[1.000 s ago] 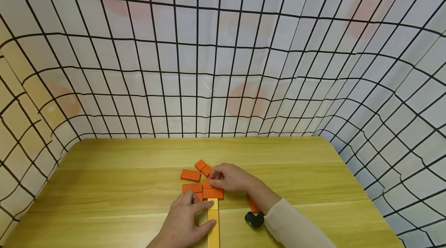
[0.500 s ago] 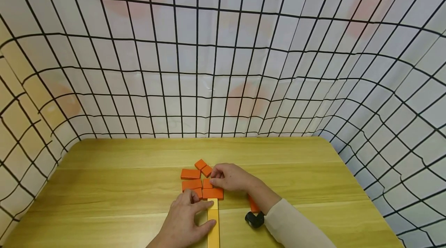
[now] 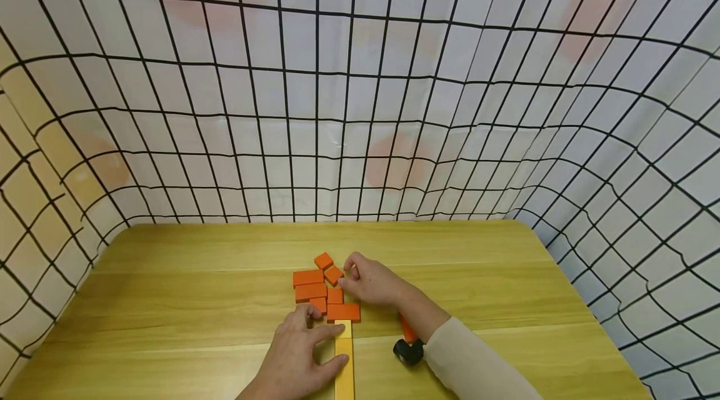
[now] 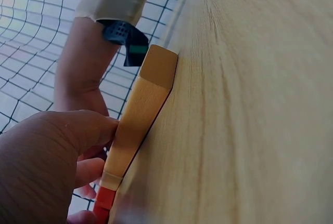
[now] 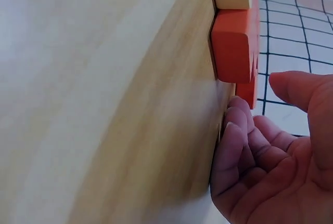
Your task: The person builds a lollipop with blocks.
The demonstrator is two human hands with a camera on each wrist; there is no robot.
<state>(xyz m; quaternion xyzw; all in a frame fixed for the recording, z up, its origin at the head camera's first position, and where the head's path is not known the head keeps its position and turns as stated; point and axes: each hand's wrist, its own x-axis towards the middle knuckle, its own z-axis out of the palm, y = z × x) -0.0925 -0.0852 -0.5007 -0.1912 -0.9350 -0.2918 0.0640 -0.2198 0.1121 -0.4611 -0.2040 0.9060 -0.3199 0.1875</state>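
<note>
My left hand (image 3: 300, 353) lies beside a column of yellow wooden blocks (image 3: 345, 365), thumb and index finger touching its side. The other fingertips reach a small orange block (image 3: 317, 305). Ahead of the column lies an orange block (image 3: 343, 312), crosswise, with a smaller orange block (image 3: 335, 295) behind it. Left of these are two longer orange blocks (image 3: 310, 292), side by side. My right hand (image 3: 371, 280) hovers near a tilted small orange block (image 3: 334, 275); in the right wrist view its fingers curl loosely, the thumb stands apart and nothing is held.
Another small orange block (image 3: 323, 260) lies at the back of the group. Under the right forearm an orange piece (image 3: 408, 329) is partly hidden; the black wrist camera (image 3: 408, 352) sits close by. Black grid netting (image 3: 360, 119) surrounds the wooden table (image 3: 185, 300).
My right hand has moved slightly back, away from the small orange block. The left orange blocks have shifted back and now lie closer together. My left hand stays at the yellow column.
</note>
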